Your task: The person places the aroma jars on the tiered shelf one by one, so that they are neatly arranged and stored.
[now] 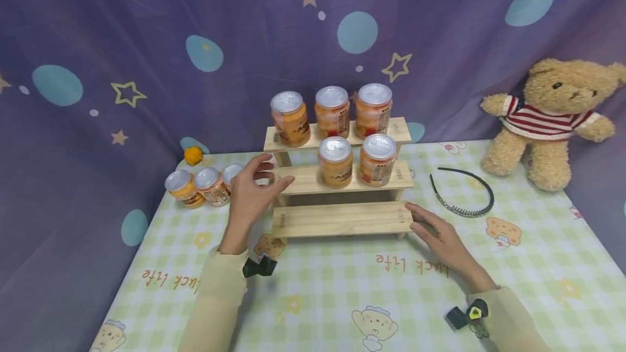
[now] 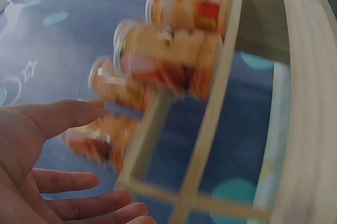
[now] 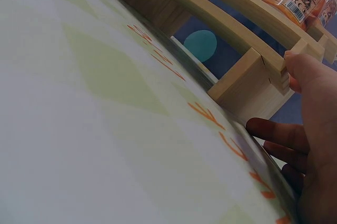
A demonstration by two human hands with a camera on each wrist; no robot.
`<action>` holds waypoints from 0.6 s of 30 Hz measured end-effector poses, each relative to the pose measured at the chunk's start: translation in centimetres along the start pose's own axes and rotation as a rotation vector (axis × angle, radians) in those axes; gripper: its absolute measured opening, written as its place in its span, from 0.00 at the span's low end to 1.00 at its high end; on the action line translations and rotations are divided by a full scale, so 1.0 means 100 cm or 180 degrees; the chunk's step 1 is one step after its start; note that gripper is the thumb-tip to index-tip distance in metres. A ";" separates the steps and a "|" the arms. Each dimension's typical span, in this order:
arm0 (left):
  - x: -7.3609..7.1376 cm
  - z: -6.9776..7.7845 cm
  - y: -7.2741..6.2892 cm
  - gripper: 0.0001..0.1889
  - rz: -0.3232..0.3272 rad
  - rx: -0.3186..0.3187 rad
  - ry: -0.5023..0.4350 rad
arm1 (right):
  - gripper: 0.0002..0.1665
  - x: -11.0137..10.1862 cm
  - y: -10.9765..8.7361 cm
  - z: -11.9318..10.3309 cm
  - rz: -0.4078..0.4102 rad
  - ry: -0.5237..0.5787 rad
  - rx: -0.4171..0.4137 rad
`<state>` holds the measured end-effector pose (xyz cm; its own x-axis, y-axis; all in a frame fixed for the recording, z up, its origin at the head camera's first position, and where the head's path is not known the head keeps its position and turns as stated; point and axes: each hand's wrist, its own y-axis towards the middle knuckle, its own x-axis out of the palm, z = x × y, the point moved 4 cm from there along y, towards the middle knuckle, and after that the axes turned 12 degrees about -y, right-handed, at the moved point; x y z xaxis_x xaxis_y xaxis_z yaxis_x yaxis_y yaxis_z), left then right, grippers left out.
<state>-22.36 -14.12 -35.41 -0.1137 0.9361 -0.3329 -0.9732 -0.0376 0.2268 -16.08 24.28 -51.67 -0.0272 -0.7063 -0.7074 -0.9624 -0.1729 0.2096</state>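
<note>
A three-step wooden display rack (image 1: 342, 219) stands on the table. Three fruit jars with silver lids, one of them a jar (image 1: 292, 124) at the left, sit on its top step. Two more, including a jar (image 1: 336, 166), stand on the middle step; the bottom step is bare. My left hand (image 1: 251, 189) is beside the middle step's left end, thumb and fingers spread, holding nothing; the left wrist view is blurred. Behind that hand, three jars (image 1: 211, 184) stand on the table, one partly hidden. My right hand (image 1: 440, 238) touches the bottom step's right end with its fingertips.
A black toothed headband (image 1: 489, 200) lies right of the rack. Further right, a teddy bear (image 1: 550, 118) in a striped shirt leans against the purple curtain (image 1: 274, 26). A small orange ball-like thing (image 1: 193, 155) is at the back left. Checked cloth (image 1: 332, 297) covers the table.
</note>
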 end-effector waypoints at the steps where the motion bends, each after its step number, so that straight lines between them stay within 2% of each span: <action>1: -0.006 -0.005 -0.001 0.33 0.0022 -0.0045 0.0027 | 0.30 0.000 0.000 0.000 0.0004 -0.0010 0.0002; 6: -0.038 -0.029 -0.006 0.33 0.0221 -0.0324 0.0117 | 0.30 0.000 0.000 -0.001 0.0010 -0.0035 -0.0005; 9: -0.057 -0.040 -0.010 0.33 0.0403 -0.0415 0.0144 | 0.30 0.000 0.000 -0.001 0.0007 -0.0050 0.0007; 14: -0.087 -0.052 -0.013 0.32 0.0707 -0.0378 0.0266 | 0.30 0.000 0.000 0.000 -0.0002 -0.0045 0.0013; 18: -0.108 -0.060 -0.015 0.32 0.0867 -0.0410 0.0381 | 0.30 0.000 0.000 -0.001 -0.0007 -0.0033 0.0022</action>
<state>-20.89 -26.31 -37.67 -0.3886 0.8381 -0.3828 -0.9202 -0.3321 0.2072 -16.05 24.23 -51.56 -0.0279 -0.6989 -0.7147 -0.9643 -0.1695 0.2034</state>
